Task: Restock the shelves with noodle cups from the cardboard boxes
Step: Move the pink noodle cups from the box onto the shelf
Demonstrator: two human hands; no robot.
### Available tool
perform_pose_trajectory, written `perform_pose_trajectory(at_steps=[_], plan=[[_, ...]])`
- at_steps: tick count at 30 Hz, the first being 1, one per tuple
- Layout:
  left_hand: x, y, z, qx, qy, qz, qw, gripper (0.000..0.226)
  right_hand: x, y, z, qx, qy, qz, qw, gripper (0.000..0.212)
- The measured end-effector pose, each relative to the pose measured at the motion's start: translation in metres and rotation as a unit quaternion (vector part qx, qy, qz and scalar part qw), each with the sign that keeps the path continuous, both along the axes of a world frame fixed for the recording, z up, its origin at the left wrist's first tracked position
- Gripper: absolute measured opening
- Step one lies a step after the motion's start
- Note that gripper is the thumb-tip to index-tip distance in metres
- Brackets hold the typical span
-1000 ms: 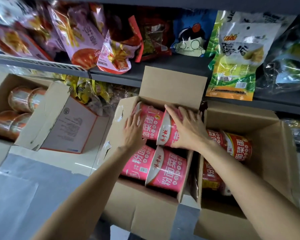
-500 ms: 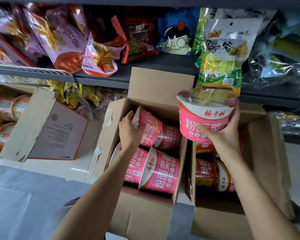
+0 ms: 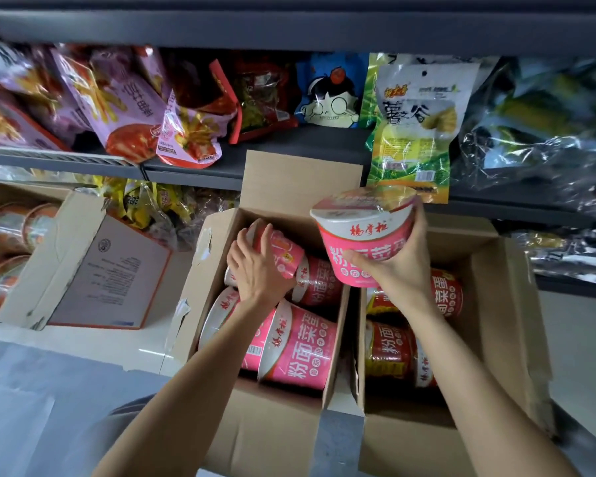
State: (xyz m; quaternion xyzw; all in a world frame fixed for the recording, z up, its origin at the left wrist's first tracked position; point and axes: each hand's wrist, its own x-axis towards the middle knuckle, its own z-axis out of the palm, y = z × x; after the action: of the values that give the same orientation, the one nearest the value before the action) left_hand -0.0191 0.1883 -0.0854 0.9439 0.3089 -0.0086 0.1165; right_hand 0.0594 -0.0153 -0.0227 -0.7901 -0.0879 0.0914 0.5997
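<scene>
Over the middle box point(image 3: 272, 432), your right hand point(image 3: 398, 270) now has a noodle cup point(image 3: 365, 235) lifted clear; your left hand point(image 3: 258, 273) is closing around a second cup point(image 3: 283, 253).

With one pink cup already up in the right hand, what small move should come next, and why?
Probably lift the left hand with the tilted pink cup it grips out of the middle box. The right hand already holds an upright cup clear above the boxes, so both could then go to the shelf together.

Shop aisle, metal shelves point(image 3: 193, 166) of snack bags point(image 3: 414, 125), open stock boxes point(image 3: 496, 304)
</scene>
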Motion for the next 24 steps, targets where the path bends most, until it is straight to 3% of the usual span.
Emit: perform_pose_trajectory(at_steps=[5,9,12,19,24], plan=[[-0.036,0.008,0.075,-0.020,-0.117,-0.062,0.991,0.104,-0.019,-0.025,0.034,0.041,0.023,-0.001,0.999,0.128],[-0.071,-0.002,0.158,0.024,-0.184,-0.162,0.969,0.101,-0.039,-0.058,0.092,0.094,0.015,-0.009,0.995,0.121],[-0.077,-0.021,0.216,0.078,-0.248,-0.219,0.941,0.094,-0.044,-0.085,0.148,0.114,-0.040,-0.016,0.993,0.110],[-0.023,-0.053,0.317,0.175,-0.384,-0.318,0.849,0.074,0.018,-0.130,0.249,0.138,-0.246,-0.084,0.956,0.114],[0.041,-0.076,0.349,0.273,-0.398,-0.354,0.801,0.075,0.111,-0.130,0.264,0.122,-0.247,-0.135,0.952,0.117]])
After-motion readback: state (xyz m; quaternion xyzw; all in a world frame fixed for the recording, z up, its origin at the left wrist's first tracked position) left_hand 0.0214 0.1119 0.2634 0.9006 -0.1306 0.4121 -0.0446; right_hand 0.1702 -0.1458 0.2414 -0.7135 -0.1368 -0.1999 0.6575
